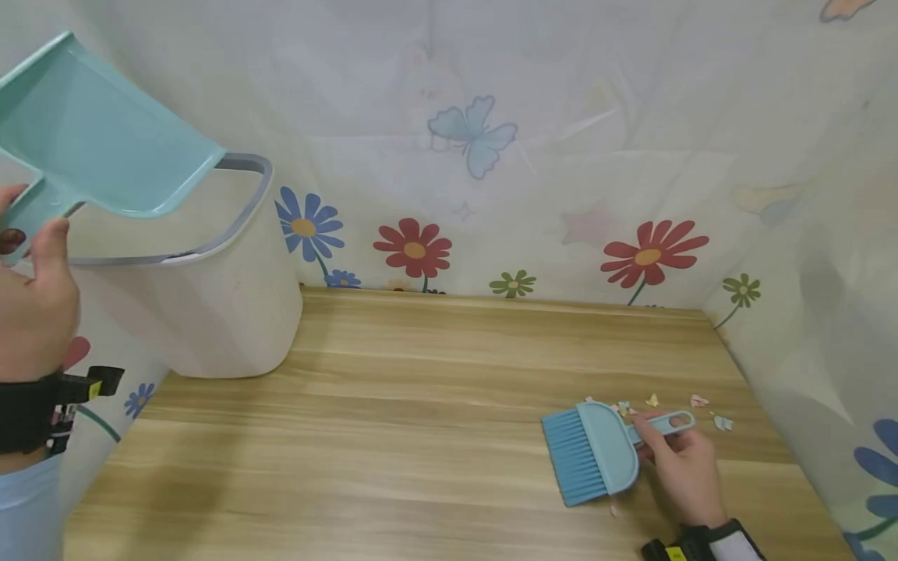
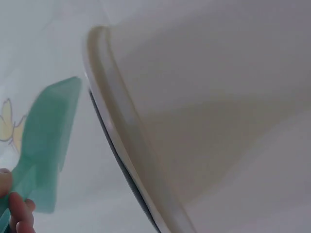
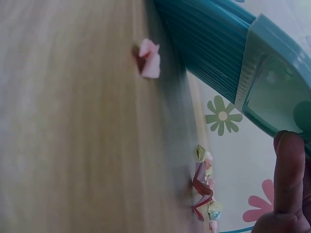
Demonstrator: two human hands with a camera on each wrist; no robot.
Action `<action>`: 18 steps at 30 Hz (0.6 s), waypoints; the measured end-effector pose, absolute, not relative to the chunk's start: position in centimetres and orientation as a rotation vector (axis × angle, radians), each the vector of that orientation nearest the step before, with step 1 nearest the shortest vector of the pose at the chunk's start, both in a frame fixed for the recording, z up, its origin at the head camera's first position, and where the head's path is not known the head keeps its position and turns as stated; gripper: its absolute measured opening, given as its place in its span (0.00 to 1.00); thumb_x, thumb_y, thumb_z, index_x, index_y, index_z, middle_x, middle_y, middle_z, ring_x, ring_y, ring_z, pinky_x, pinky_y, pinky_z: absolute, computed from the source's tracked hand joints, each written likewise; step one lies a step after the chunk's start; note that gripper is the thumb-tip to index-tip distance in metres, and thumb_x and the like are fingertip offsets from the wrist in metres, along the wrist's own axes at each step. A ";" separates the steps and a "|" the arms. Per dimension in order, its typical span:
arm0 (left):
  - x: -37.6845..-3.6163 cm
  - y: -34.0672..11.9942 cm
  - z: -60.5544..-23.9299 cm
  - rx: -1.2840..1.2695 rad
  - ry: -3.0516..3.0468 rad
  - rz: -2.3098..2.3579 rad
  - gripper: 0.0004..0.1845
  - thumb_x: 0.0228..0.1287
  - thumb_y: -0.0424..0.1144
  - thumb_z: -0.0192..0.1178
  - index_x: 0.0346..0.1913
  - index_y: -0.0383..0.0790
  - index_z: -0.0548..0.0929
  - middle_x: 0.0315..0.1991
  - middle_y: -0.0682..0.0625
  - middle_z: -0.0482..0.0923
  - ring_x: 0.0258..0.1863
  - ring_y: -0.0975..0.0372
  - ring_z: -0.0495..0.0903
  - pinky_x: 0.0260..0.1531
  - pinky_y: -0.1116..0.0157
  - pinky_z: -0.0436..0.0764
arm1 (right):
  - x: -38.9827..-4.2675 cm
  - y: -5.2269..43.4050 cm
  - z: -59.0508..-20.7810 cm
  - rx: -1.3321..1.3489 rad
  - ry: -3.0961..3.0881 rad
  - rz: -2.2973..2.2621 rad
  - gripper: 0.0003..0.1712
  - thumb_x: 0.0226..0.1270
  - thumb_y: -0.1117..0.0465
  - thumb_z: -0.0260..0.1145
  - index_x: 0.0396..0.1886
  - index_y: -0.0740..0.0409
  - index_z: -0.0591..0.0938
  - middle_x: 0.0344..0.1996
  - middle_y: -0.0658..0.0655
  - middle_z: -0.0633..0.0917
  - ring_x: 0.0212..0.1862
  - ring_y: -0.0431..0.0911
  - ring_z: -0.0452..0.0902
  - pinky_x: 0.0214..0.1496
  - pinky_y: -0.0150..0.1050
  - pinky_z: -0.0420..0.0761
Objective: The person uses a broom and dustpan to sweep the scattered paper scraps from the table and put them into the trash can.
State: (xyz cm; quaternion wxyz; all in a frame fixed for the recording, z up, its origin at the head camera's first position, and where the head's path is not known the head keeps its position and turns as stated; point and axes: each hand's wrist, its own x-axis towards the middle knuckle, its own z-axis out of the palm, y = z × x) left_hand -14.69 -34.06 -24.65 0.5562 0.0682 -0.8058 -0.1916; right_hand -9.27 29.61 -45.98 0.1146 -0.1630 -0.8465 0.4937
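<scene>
My left hand (image 1: 38, 304) grips the handle of a light teal dustpan (image 1: 119, 132), raised and tilted over a white waste bin (image 1: 224, 304) with a grey rim. No scraps show in the pan. In the left wrist view the dustpan (image 2: 48, 131) appears beside the bin's rim (image 2: 121, 121). Low over the table at the right, my right hand (image 1: 684, 471) holds a small teal hand brush (image 1: 606, 448) by its handle, bristles toward the left. Crumpled paper scraps (image 1: 698, 400) lie around and behind the brush; a pink scrap (image 3: 150, 59) lies near its bristles (image 3: 209, 43).
The wooden tabletop (image 1: 393, 421) stretches between the bin at the left and the scraps at the right. A pale sheet (image 1: 365, 86) printed with flowers and a butterfly hangs along the back and right sides.
</scene>
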 end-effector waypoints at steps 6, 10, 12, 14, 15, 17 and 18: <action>-13.7 -30.7 -25.8 0.104 -1.892 -0.552 0.29 0.77 0.56 0.57 0.65 0.36 0.82 0.54 0.29 0.83 0.45 0.68 0.76 0.52 0.80 0.63 | -9.2 29.3 -46.0 -0.472 -2.466 1.489 0.17 0.79 0.55 0.63 0.52 0.67 0.83 0.37 0.46 0.89 0.31 0.36 0.83 0.33 0.33 0.84; -12.6 -27.6 -27.7 -0.146 -1.904 -0.677 0.29 0.73 0.53 0.64 0.59 0.27 0.84 0.41 0.25 0.82 0.41 0.83 0.64 0.45 0.81 0.62 | -8.9 29.4 -45.0 -0.392 -2.314 1.626 0.15 0.77 0.61 0.65 0.49 0.72 0.82 0.31 0.41 0.88 0.28 0.37 0.82 0.32 0.31 0.84; -12.1 -26.0 -29.1 -0.263 -1.957 -0.748 0.25 0.73 0.46 0.66 0.58 0.25 0.83 0.38 0.28 0.82 0.39 0.82 0.66 0.42 0.82 0.64 | -8.7 29.5 -44.2 -0.358 -2.195 1.705 0.11 0.75 0.65 0.66 0.46 0.72 0.82 0.31 0.44 0.87 0.26 0.37 0.81 0.30 0.30 0.84; -11.9 -24.5 -30.8 -0.369 -2.034 -0.826 0.20 0.71 0.37 0.67 0.58 0.24 0.83 0.36 0.33 0.82 0.37 0.78 0.68 0.38 0.81 0.66 | -8.4 29.5 -43.1 -0.331 -2.100 1.755 0.07 0.73 0.68 0.68 0.44 0.70 0.82 0.32 0.48 0.87 0.27 0.37 0.81 0.29 0.29 0.84; -11.9 -23.8 -31.7 -0.411 -2.077 -0.865 0.19 0.70 0.33 0.67 0.59 0.25 0.83 0.36 0.36 0.82 0.36 0.76 0.68 0.36 0.81 0.67 | -8.1 29.5 -42.5 -0.320 -2.067 1.762 0.05 0.72 0.69 0.68 0.43 0.69 0.82 0.32 0.48 0.86 0.26 0.37 0.81 0.28 0.29 0.84; -12.0 -22.5 -33.6 -0.478 -2.168 -0.969 0.18 0.67 0.27 0.67 0.59 0.28 0.83 0.36 0.41 0.82 0.33 0.72 0.70 0.29 0.78 0.69 | -7.5 29.7 -41.5 -0.300 -2.040 1.756 0.04 0.71 0.71 0.68 0.43 0.67 0.83 0.33 0.48 0.86 0.25 0.36 0.82 0.28 0.28 0.83; -12.0 -21.9 -34.6 -0.503 -2.223 -1.032 0.19 0.67 0.25 0.66 0.60 0.30 0.83 0.37 0.43 0.83 0.32 0.71 0.71 0.28 0.77 0.70 | -7.2 29.9 -41.0 -0.277 -2.044 1.745 0.05 0.70 0.72 0.68 0.44 0.67 0.84 0.34 0.47 0.87 0.25 0.36 0.83 0.28 0.27 0.82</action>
